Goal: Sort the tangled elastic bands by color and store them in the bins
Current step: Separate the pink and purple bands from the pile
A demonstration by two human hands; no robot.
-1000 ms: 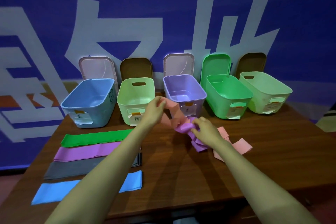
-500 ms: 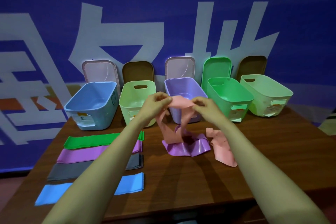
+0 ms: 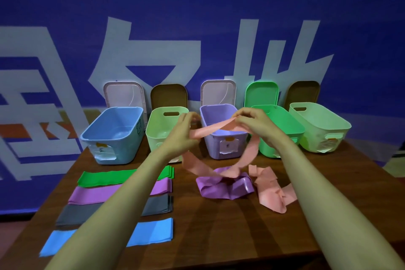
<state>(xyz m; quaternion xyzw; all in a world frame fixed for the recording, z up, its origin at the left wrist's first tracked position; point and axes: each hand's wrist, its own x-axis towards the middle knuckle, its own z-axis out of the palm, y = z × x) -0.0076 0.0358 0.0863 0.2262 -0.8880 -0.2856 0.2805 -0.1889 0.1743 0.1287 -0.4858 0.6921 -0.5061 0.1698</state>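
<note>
Head view shows me both hands raised over the table, in front of the purple bin. I see the left hand and the right hand each pinching the pink band, which stretches between them and hangs in a loop down to the purple band crumpled on the wood. Another pink band lies bunched just right of it. On the left I count 4 flat stacks: green, purple, grey and blue. 5 open bins line the back edge, the blue bin being leftmost.
</note>
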